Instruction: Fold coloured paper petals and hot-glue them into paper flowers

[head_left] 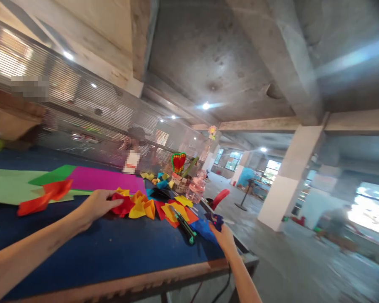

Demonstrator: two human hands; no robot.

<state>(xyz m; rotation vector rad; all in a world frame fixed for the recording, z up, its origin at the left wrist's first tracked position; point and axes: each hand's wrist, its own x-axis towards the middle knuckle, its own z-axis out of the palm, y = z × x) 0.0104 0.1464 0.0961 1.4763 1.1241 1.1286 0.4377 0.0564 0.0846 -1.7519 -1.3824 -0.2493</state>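
My left hand [98, 205] reaches over the table, thumb and fingers closed on a red folded paper [124, 205]. Yellow and orange folded papers [140, 206] sit against it on the right. My right hand [224, 239] is at the table's right end, closed on a small dark blue patterned thing [215, 219] whose kind I cannot make out. A crumpled blue sheet [206, 229] lies beside that hand. Between my hands a black and green cutter [185, 225] rests partly on orange paper squares [192, 215].
Green sheets [9, 185] and a purple sheet [104, 179] lie at the back left, an orange-red folded paper [44, 200] on top. A pink clear bottle [196, 187] and a red heart-shaped piece [178, 162] stand at the back. A red chair [220, 198] is beyond the table's edge.
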